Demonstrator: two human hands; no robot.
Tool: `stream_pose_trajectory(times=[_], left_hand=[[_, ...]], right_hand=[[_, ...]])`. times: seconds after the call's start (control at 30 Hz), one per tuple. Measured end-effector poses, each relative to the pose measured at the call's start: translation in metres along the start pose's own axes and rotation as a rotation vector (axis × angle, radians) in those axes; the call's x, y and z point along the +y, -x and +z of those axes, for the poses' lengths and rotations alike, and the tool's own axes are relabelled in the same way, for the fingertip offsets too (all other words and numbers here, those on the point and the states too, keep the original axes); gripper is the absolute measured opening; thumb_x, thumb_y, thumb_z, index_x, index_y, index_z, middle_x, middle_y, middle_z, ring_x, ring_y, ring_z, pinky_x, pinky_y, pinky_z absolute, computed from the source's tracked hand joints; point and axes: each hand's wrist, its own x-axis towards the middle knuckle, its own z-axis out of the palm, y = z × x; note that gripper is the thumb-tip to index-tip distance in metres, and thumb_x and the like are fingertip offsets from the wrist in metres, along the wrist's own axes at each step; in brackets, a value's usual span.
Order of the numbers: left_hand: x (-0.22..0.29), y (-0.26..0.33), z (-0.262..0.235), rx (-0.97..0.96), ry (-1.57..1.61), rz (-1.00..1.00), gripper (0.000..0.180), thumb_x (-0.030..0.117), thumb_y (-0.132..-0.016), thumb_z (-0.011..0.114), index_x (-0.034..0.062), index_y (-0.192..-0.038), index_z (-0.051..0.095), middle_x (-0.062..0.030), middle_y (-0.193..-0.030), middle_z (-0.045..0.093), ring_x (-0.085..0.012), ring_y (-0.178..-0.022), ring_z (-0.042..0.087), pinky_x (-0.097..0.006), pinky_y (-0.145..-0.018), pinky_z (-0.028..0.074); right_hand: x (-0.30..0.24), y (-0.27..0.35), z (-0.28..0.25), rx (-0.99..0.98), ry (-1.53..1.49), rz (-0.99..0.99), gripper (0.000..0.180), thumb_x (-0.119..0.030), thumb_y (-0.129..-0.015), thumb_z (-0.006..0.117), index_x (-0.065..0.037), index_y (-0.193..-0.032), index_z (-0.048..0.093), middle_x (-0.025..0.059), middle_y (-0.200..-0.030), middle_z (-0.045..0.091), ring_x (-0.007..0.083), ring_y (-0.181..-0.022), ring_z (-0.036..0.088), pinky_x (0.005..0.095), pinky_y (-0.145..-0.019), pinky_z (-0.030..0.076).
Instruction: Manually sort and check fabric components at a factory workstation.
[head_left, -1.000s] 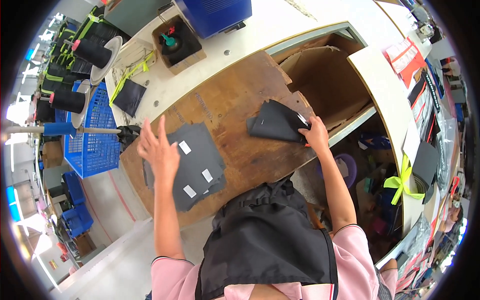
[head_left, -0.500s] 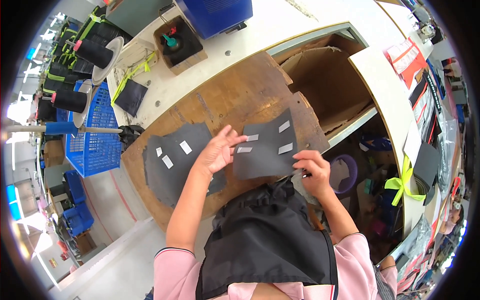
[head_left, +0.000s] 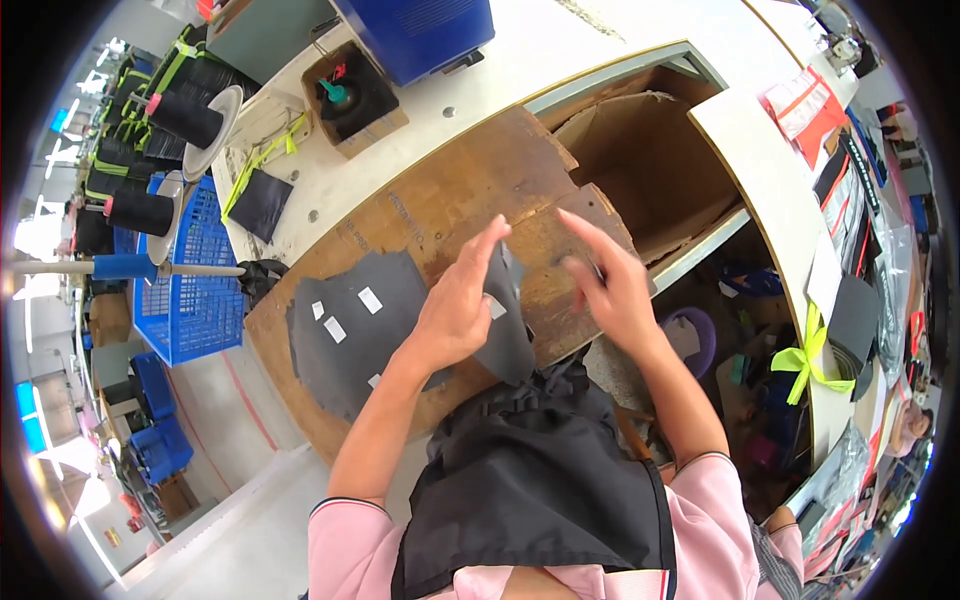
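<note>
Since half a second ago the left hand (head_left: 462, 310) has lifted the second dark piece (head_left: 505, 335) off the board (head_left: 460, 190): it lay flat there with its white stickers up, and now it hangs folded from that hand, mostly on edge, with only 1 sticker showing beside the palm. The right hand (head_left: 608, 290) has risen from the board's near edge and now hovers just right of the piece, fingers spread and holding nothing; I cannot tell whether a fingertip touches the fabric.

The left hand is closed on the piece's upper edge, thumb and fingers pinching it, with the index finger pointing up.

The first dark piece (head_left: 350, 330) lies flat on the left part of the board, 4 white stickers on it visible, partly under the left forearm.

As a judgement: piece 1 looks dealt with and laid down, while piece 2 is mid-handling, in the air and neither stacked on the first nor set aside. Placing it appears to be what is left. No further loose pieces show on the board. The carton (head_left: 650, 160) behind the board stands open, and its inside looks bare.
</note>
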Motion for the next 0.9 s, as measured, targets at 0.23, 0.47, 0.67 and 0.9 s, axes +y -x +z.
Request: stream_pose_trajectory(times=[0.23, 0.47, 0.67, 0.9], left_hand=[[0.022, 0.001, -0.017, -0.002, 0.150, -0.058, 0.081, -0.011, -0.062, 0.044, 0.0128, -0.139, 0.029, -0.0096, -0.112, 0.049, -0.0245, -0.096, 0.052, -0.032, -0.083, 0.042], [0.011, 0.002, -0.004, -0.106, 0.590, -0.440, 0.019, 0.013, -0.085, 0.059, 0.0023, -0.101, 0.061, -0.0022, -0.085, 0.059, -0.0091, -0.076, 0.055, -0.024, -0.067, 0.045], [0.016, 0.005, -0.003, -0.130, 0.777, -0.619, 0.018, 0.020, -0.088, 0.059, 0.0034, -0.092, 0.062, 0.0042, -0.072, 0.058, -0.0017, -0.066, 0.049, -0.020, -0.059, 0.041], [0.026, 0.008, -0.001, -0.111, 0.579, -0.485, 0.021, 0.021, -0.090, 0.055, 0.0009, -0.089, 0.061, 0.0056, -0.067, 0.052, -0.0029, -0.064, 0.044, -0.021, -0.058, 0.037]], right_hand=[[0.027, -0.040, -0.004, -0.372, -0.547, 0.349, 0.010, -0.013, -0.087, 0.059, -0.004, -0.091, 0.059, -0.0024, -0.060, 0.049, 0.0032, -0.041, 0.036, 0.0205, -0.041, 0.029], [0.019, -0.008, 0.015, -0.109, -0.958, 0.473, 0.012, -0.017, -0.085, 0.063, -0.008, -0.080, 0.057, -0.0061, -0.057, 0.047, 0.0024, -0.040, 0.034, 0.0201, -0.039, 0.025], [0.011, 0.019, 0.009, 0.358, 0.299, -0.361, 0.037, 0.000, -0.072, 0.068, -0.003, -0.107, 0.056, 0.0114, -0.089, 0.053, 0.0209, -0.070, 0.058, 0.0279, -0.056, 0.046], [-0.004, 0.034, -0.008, 0.012, 0.566, -0.556, 0.036, -0.005, -0.060, 0.074, -0.007, -0.093, 0.060, 0.0075, -0.081, 0.055, 0.0235, -0.061, 0.056, 0.0308, -0.054, 0.045]])
